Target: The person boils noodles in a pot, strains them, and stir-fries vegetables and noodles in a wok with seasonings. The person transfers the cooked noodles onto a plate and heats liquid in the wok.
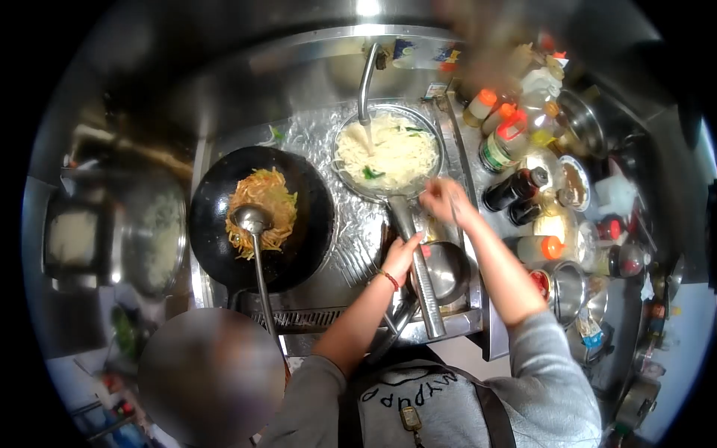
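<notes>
Pale shredded food with green leaves (403,153) fills a round long-handled pan (441,153) under a metal spout (366,82), with a stream falling onto it. My left hand (402,257), a red bracelet at its wrist, is wrapped round the pan's metal handle (427,295). By the pan's lower right rim is my right hand (446,200), its fingers curled together; what they hold, if anything, is too blurred to tell. To the left, a black wok (310,216) contains browned shredded food (282,205) with a ladle (254,219) resting on it.
Below the pan sits a metal pot (446,272). Dark sauce bottles (504,193), an orange-capped bottle (534,248) and bowls crowd the right side. Metal containers (72,235) stand at far left. A blurred round shape (213,377) covers the lower left.
</notes>
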Motion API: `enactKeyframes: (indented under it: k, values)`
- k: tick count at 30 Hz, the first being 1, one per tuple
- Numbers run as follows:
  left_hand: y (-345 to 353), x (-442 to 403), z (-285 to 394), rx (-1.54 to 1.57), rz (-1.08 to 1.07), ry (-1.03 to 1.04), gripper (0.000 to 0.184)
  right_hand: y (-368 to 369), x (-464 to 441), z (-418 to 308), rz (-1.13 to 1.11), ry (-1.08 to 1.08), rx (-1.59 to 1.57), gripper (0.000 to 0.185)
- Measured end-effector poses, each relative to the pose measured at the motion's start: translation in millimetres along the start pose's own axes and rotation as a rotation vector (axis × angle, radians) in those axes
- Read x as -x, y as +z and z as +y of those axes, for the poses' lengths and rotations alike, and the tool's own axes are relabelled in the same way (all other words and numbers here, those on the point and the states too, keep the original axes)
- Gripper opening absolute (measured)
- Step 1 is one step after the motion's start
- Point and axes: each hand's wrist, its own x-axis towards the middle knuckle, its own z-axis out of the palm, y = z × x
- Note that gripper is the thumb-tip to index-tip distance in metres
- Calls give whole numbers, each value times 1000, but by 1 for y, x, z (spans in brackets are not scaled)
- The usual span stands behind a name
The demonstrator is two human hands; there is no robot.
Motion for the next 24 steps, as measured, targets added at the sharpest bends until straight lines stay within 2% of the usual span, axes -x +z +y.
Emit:
enactKeyframes:
  k: [1, 2, 3, 4, 6, 8, 9, 10, 12, 13, 14, 15, 16, 18, 20, 24]
  values:
    - [0, -3, -8, 24, 2, 12, 40, 2, -39, -4, 139, -122, -4, 46]
    - [1, 1, -8, -18, -14, 35, 37, 14, -86, 3, 240, -354, -71, 45]
    - [6, 11, -6, -64, -4, 83, 36, 16, -124, -12, 179, -215, 25, 52]
    - [7, 20, -3, -112, 9, 136, 35, 24, -154, -24, 218, -86, 118, 69]
    - [-5, 36, -9, -373, -23, 260, 34, 51, -198, -27, 265, -97, 249, 86]
    - [-13, 57, -19, -122, 26, 82, 31, 68, -202, -39, 43, -118, 329, 93]
    - [-32, 62, -38, -145, 41, 87, 30, 67, -193, -44, -102, -210, 373, 94]
    - [-37, 78, -39, -152, 58, 47, 31, 70, -186, -40, -172, -256, 459, 69]
    - [-49, 106, -31, -171, 71, -18, 32, 42, -157, -29, -230, -423, 459, 42]
    - [-59, 114, -39, -134, 75, -33, 32, 21, -146, -38, -228, -314, 516, 34]
    - [-63, 122, -39, -281, 17, 79, 32, 9, -139, -45, -227, -206, 574, 26]
    - [-65, 130, -38, -427, -39, 189, 31, 12, -134, -44, -11, -264, 447, 28]
    - [-66, 134, -38, -499, -68, 233, 30, 13, -126, -62, 23, -369, 561, 34]
    - [-66, 140, -37, -565, -94, 263, 29, 76, -166, -58, -5, -534, 617, 42]
    - [-68, 141, -40, -558, -65, 273, 28, 113, -183, -44, -87, -673, 516, 47]
    - [-84, 149, -47, -530, 27, 329, 29, 59, -179, -45, -438, -361, 670, 49]
